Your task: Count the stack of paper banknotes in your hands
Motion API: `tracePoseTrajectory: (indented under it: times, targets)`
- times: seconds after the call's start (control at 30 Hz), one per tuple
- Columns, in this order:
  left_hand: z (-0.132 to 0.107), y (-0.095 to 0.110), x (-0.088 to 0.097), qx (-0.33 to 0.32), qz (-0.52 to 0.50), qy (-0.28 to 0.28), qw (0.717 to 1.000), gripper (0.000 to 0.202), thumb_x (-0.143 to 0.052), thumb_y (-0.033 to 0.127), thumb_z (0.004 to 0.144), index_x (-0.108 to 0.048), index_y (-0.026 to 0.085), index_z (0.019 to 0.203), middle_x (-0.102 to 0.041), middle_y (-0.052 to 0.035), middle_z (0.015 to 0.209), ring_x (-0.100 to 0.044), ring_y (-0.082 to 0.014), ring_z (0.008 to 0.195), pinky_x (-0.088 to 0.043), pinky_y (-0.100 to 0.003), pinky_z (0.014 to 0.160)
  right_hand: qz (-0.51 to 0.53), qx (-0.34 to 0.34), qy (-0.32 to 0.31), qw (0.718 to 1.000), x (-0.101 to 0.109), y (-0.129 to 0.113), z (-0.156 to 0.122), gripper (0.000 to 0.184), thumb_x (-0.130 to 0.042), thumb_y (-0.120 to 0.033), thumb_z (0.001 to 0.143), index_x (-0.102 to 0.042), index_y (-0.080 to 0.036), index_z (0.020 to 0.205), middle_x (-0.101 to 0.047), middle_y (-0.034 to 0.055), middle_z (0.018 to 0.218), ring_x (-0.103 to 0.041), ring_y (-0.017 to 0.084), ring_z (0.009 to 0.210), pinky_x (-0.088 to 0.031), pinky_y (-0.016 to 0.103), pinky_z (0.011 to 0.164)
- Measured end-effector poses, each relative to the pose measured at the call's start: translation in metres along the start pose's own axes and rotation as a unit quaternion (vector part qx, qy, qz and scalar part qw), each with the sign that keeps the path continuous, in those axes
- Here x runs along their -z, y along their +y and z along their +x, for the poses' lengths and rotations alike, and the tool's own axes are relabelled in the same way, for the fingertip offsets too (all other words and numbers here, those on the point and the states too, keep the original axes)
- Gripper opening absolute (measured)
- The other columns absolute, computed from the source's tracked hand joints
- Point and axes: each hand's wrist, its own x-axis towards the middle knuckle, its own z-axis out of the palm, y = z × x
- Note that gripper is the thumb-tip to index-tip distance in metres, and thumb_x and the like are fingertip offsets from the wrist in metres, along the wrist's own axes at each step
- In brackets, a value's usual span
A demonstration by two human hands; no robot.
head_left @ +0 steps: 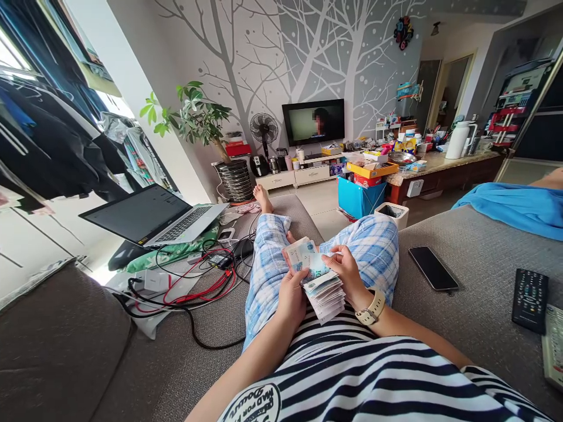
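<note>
A thick stack of banknotes (325,296) sits above my lap, its lower ends fanned towards my belly. My left hand (291,298) grips the stack from the left, thumb on top. Several notes spread out past its fingertips, away from me. My right hand (346,271) is closed, with thumb and forefinger pinching the edge of a bluish-green banknote (320,265) on top. A watch with a pale strap (372,306) is on my right wrist. Under the notes are my legs in blue checked trousers (268,275). The fingers beneath the stack are hidden.
On the sofa at left are an open laptop (176,220) and tangled red and black cables (211,287). To the right lie a phone (433,268), a black remote control (530,299) and a blue cloth (514,205). A small bin (392,215) stands beyond the sofa edge.
</note>
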Motion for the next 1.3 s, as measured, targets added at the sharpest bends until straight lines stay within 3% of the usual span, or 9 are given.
tracePoseTrajectory:
  times: [0.07, 0.27, 0.37, 0.5, 0.6, 0.7, 1.13, 1.3]
  targets:
    - [0.000, 0.000, -0.001, -0.003, 0.002, 0.001, 1.000, 0.028, -0.074, 0.014, 0.061, -0.065, 0.014, 0.087, -0.070, -0.0037, 0.074, -0.063, -0.0151, 0.061, -0.052, -0.030, 0.067, -0.010, -0.003, 0.005, 1.000, 0.001, 0.002, 0.002, 0.038, -0.073, -0.042, 0.069, -0.049, -0.021, 0.091, -0.051, -0.0063, 0.060, -0.044, 0.012, 0.051, -0.034, 0.026, 0.051]
    - [0.002, -0.002, 0.001, -0.004, 0.001, 0.008, 1.000, 0.022, -0.071, 0.019, 0.066, -0.065, 0.013, 0.086, -0.069, -0.0037, 0.072, -0.063, -0.0158, 0.059, -0.052, -0.031, 0.067, -0.059, 0.022, -0.030, 0.998, 0.005, 0.006, 0.005, 0.032, -0.066, -0.045, 0.074, -0.049, -0.019, 0.063, -0.042, -0.0053, 0.056, -0.034, 0.010, 0.052, -0.028, 0.025, 0.050]
    - [0.004, -0.003, 0.001, 0.013, -0.015, 0.015, 1.000, 0.022, -0.066, 0.025, 0.073, -0.066, 0.012, 0.091, -0.070, -0.0049, 0.073, -0.064, -0.0171, 0.059, -0.053, -0.031, 0.063, -0.056, 0.028, -0.027, 0.998, 0.005, 0.002, 0.002, 0.030, -0.064, -0.043, 0.077, -0.051, -0.019, 0.063, -0.042, -0.0046, 0.057, -0.035, 0.011, 0.053, -0.028, 0.025, 0.051]
    - [0.004, -0.002, 0.000, 0.026, -0.028, 0.031, 0.999, 0.027, -0.061, 0.027, 0.077, -0.067, 0.010, 0.098, -0.073, -0.0074, 0.080, -0.067, -0.0196, 0.066, -0.055, -0.033, 0.068, -0.029, 0.037, -0.041, 0.998, 0.004, -0.004, -0.002, 0.027, -0.061, -0.043, 0.079, -0.055, -0.018, 0.068, -0.045, -0.0037, 0.060, -0.037, 0.012, 0.056, -0.031, 0.026, 0.053]
    - [0.004, -0.003, 0.001, 0.024, -0.023, 0.015, 0.999, 0.028, -0.062, 0.027, 0.077, -0.067, 0.010, 0.098, -0.073, -0.0083, 0.085, -0.069, -0.0200, 0.072, -0.054, -0.032, 0.070, -0.008, 0.030, -0.050, 0.998, 0.002, -0.008, -0.005, 0.027, -0.063, -0.043, 0.077, -0.056, -0.019, 0.068, -0.046, -0.0031, 0.062, -0.038, 0.012, 0.057, -0.032, 0.026, 0.055]
    - [0.006, -0.005, 0.004, 0.019, -0.014, 0.004, 1.000, 0.026, -0.065, 0.027, 0.074, -0.067, 0.011, 0.095, -0.072, -0.0056, 0.080, -0.067, -0.0178, 0.065, -0.054, -0.029, 0.065, 0.004, 0.021, -0.058, 0.998, 0.001, -0.010, -0.006, 0.027, -0.064, -0.044, 0.076, -0.055, -0.019, 0.068, -0.046, -0.0029, 0.063, -0.038, 0.012, 0.058, -0.033, 0.026, 0.056]
    - [0.003, -0.003, 0.001, 0.031, -0.015, 0.042, 0.999, 0.022, -0.065, 0.024, 0.071, -0.067, 0.011, 0.089, -0.072, -0.0066, 0.076, -0.068, -0.0209, 0.065, -0.055, -0.032, 0.064, 0.004, 0.026, -0.063, 0.998, 0.001, -0.007, -0.006, 0.025, -0.063, -0.041, 0.077, -0.055, -0.019, 0.068, -0.046, -0.0031, 0.062, -0.038, 0.012, 0.058, -0.032, 0.026, 0.055]
    - [0.004, -0.005, 0.003, 0.032, -0.015, 0.013, 0.999, 0.019, -0.061, 0.023, 0.076, -0.068, 0.011, 0.089, -0.074, -0.0070, 0.082, -0.070, -0.0255, 0.081, -0.056, -0.032, 0.068, 0.002, 0.024, -0.060, 0.998, 0.001, -0.008, -0.006, 0.026, -0.063, -0.042, 0.076, -0.056, -0.019, 0.068, -0.046, -0.0027, 0.063, -0.039, 0.013, 0.059, -0.033, 0.026, 0.056]
